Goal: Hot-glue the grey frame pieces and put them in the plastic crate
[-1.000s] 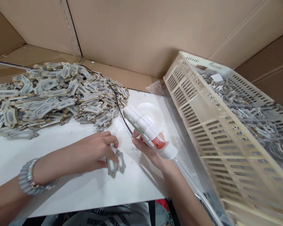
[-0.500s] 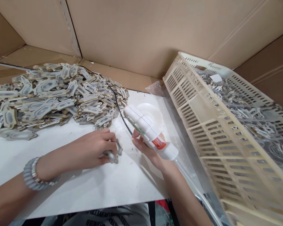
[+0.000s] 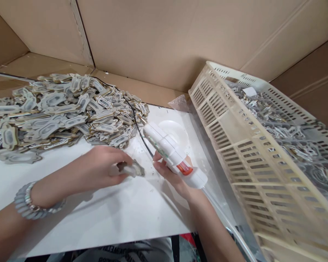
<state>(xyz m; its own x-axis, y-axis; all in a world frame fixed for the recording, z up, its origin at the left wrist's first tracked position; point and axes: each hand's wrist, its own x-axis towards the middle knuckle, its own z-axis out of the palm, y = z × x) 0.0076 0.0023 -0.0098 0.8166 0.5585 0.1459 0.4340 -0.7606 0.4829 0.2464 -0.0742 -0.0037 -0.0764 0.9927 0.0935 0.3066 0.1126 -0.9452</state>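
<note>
My right hand (image 3: pixel 172 176) is closed round a white glue gun (image 3: pixel 166 145) with an orange-red part on its side. The gun's metal nozzle points up and left, and a long clear glue stick (image 3: pixel 229 222) runs out of its rear. My left hand (image 3: pixel 104 167), with beaded bracelets at the wrist, grips a small grey scalloped frame piece (image 3: pixel 138 168) between thumb and fingers, just above the white board (image 3: pixel 131 214). Motion blurs the piece, and the fingers cover part of it.
A large heap of similar frame pieces (image 3: pixel 54 112) spreads over the back left. A black cord (image 3: pixel 133 112) crosses its right side. Beyond the gun lies a white round dish (image 3: pixel 180 133). A cream plastic crate (image 3: pixel 229 145) with bagged pieces (image 3: pixel 303 149) stands on the right. Cardboard walls (image 3: pixel 164 43) enclose the back.
My left hand has shifted slightly left, its fingers opening out more, and the frame piece now shows further beyond the fingertips. The glue gun has barely moved.
</note>
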